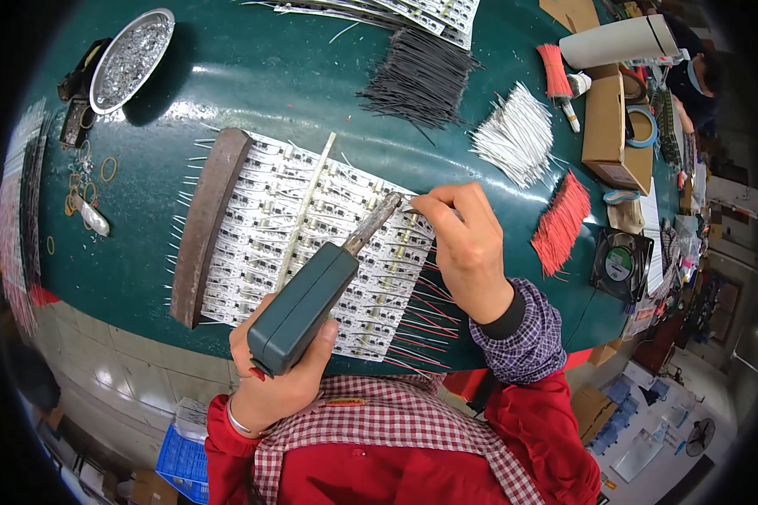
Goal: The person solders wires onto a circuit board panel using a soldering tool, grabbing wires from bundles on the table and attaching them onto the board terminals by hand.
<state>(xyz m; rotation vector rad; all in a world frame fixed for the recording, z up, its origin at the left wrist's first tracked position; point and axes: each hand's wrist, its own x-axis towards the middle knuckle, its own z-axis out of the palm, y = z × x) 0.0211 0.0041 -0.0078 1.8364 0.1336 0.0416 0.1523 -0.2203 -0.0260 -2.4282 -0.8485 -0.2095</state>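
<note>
Soldering iron [305, 307], wrapped in the left hand [282, 389], slants over the white circuit-board panel [333, 215]. The right hand [472, 244] presses thumb and forefinger together at the panel's upper-right corner; any pinched item cannot be determined.

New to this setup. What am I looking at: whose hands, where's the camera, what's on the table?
There's no robot here: these are a person's bare hands. The single picture comes from a fisheye camera on their head, looking down, so straight edges bend.

The left hand grips a green-handled tool, apparently a soldering iron. The right hand pinches its fingers together beside the tool's tip; anything between them is too small to tell.

Below lies a white circuit-board sheet with a brown bar across its left side. Around it on the green table are black wires, white wires and red wires.
</note>
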